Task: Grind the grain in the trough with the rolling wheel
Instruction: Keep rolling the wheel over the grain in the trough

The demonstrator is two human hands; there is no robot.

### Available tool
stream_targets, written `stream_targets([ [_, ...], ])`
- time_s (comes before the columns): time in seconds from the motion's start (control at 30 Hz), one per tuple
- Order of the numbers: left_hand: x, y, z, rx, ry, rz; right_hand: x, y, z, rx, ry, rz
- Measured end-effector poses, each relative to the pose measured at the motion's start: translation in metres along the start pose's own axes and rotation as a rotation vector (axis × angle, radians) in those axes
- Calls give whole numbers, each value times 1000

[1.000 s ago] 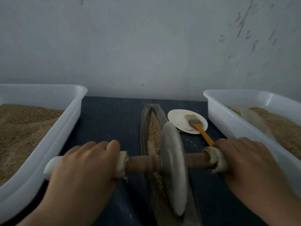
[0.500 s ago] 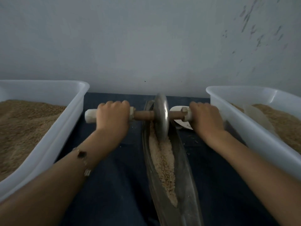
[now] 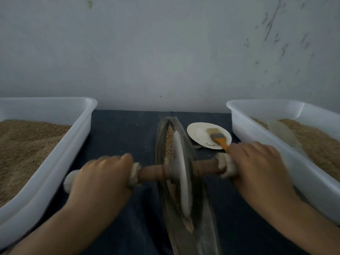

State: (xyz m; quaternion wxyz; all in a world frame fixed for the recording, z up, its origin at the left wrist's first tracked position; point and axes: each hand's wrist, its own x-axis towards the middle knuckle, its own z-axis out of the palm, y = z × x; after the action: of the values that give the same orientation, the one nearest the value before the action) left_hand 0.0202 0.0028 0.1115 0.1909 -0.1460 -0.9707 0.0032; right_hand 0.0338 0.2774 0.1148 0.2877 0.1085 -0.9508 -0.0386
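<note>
In the trough (image 3: 184, 181), the wheel (image 3: 181, 173) has rolled back from the far end to mid-length over the grain (image 3: 170, 142), both hands' fingers (image 3: 110, 161) curled round its axle grips, so another grinding pass is under way.
</note>
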Motion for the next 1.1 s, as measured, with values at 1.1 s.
stream_targets([
  [1.1,86,0,24,230,105,-114,74,25,77,-44,-72,113],
])
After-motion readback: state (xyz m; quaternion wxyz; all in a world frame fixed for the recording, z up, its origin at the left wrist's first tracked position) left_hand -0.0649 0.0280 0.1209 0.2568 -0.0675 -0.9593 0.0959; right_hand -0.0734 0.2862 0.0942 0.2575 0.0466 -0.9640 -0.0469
